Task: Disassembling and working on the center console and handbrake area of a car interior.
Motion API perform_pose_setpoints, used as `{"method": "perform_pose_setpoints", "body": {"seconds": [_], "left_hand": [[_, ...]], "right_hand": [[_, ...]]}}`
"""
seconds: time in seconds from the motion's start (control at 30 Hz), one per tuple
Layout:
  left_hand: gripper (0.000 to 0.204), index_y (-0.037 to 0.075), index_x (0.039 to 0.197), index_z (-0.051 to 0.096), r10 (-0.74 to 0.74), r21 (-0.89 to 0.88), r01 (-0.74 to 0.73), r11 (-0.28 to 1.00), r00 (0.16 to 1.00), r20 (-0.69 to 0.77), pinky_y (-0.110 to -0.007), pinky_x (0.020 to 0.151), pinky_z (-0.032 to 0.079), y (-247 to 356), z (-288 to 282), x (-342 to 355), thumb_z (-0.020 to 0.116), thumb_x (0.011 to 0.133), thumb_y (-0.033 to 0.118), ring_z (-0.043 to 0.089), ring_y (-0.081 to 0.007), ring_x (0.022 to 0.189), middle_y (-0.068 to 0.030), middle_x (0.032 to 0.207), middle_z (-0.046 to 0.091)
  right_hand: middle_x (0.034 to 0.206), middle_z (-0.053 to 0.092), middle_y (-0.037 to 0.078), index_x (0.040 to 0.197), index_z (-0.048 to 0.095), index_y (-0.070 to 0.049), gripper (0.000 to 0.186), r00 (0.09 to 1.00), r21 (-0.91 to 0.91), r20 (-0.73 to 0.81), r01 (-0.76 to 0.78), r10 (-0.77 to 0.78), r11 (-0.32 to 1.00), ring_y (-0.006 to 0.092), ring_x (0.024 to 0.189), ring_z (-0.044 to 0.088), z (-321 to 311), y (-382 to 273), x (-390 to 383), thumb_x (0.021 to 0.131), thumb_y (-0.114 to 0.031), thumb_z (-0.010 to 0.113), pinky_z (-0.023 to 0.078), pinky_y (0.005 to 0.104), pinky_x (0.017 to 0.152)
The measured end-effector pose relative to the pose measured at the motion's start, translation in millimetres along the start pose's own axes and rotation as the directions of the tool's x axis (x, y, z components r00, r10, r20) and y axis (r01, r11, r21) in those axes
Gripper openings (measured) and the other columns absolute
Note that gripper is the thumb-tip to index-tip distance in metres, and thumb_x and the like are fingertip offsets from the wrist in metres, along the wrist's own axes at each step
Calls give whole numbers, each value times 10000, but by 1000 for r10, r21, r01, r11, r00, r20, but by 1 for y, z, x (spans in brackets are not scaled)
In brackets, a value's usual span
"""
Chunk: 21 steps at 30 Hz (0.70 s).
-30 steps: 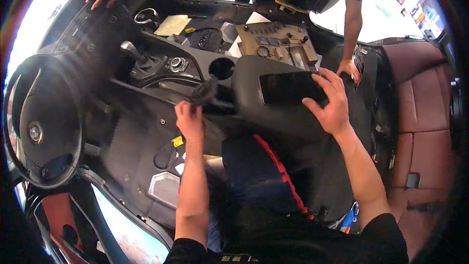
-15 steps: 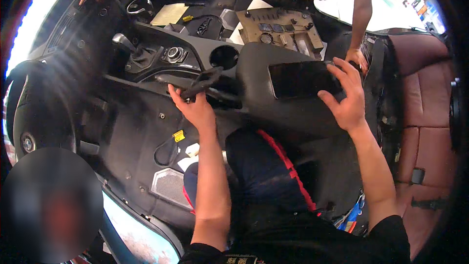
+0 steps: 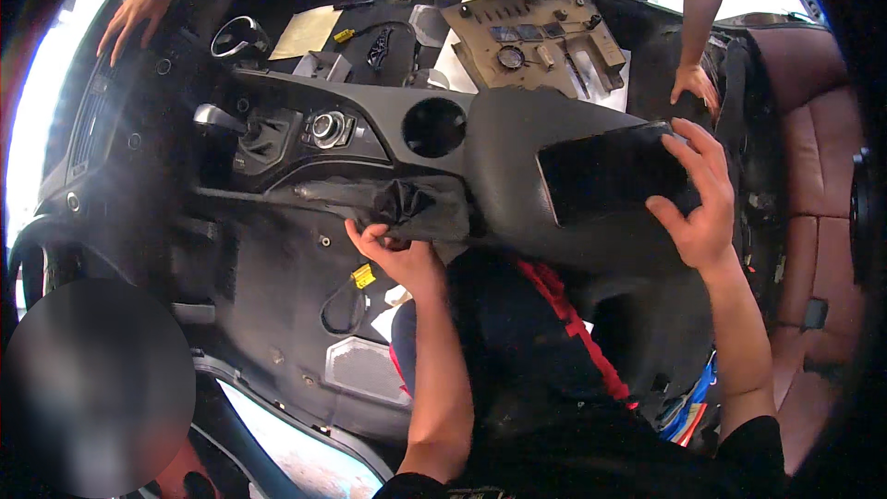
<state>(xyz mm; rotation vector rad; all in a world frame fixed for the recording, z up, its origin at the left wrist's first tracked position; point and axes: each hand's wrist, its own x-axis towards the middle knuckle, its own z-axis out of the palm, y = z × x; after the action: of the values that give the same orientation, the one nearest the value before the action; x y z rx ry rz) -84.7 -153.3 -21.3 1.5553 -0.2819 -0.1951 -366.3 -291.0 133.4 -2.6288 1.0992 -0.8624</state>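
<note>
My left hand (image 3: 397, 254) is closed on the lower edge of a black, creased handbrake gaiter (image 3: 404, 200). The gaiter sits at the near side of the centre console (image 3: 370, 88), around or over the handbrake lever (image 3: 319, 190); my fingers partly hide its edge. On the padded armrest (image 3: 499, 139), a glossy black phone-like slab (image 3: 605, 176) lies tilted. My right hand (image 3: 698, 194) grips its right end, thumb at the near edge and fingers at the far edge.
Beyond the console lie a beige trim panel (image 3: 490, 32) and papers (image 3: 305, 32). A gear lever (image 3: 217, 117) and cup holder (image 3: 434, 127) are on the console. A co-worker's hands (image 3: 134, 18) (image 3: 695, 88) reach in. A yellow-tagged cable (image 3: 344, 314) and speaker grille (image 3: 365, 370) lie nearby.
My left hand has lowered the gaiter from above the console onto the handbrake area. My right hand stays on the slab. The co-worker's right-side hand has spread open; the whole view has shifted.
</note>
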Motion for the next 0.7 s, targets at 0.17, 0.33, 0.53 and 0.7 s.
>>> {"method": "perform_pose_setpoints", "body": {"seconds": [0.17,0.33,0.53,0.7], "left_hand": [[503,113,1132,416,-45,-31,44,999,998,-33,-344,1075,327,26,8,-1,701,740,-22,335,-275,1360,-147,1555,207],[964,107,1424,202,37,-75,-22,997,977,208,-422,1138,232,10,-9,-2,749,644,-39,207,-288,1421,-114,1563,89],[762,94,1518,233,-92,-358,170,918,970,225,-379,1046,382,-12,-51,18,635,872,144,397,-319,1331,-91,1583,152],[432,61,1386,479,-168,6,170,985,965,200,-387,1065,357,-5,-42,38,503,976,193,364,-361,1356,-165,1577,151]], "right_hand": [[1320,537,179,1217,602,-22,569,1000,-3,9,1,-1,1000,359,1232,502,-2,5,1,761,-324,760,386,433,1050],[1312,537,188,1190,616,-37,526,993,-118,-54,98,-104,988,395,1222,497,2,-3,-5,788,-350,749,396,471,1032],[1182,582,137,1134,647,-113,444,796,21,343,524,-498,852,331,1099,561,47,-152,43,750,-304,762,462,449,946],[1080,579,128,1211,579,-43,464,761,39,535,411,-367,911,286,974,576,154,-181,95,792,-214,678,494,400,819]]}}
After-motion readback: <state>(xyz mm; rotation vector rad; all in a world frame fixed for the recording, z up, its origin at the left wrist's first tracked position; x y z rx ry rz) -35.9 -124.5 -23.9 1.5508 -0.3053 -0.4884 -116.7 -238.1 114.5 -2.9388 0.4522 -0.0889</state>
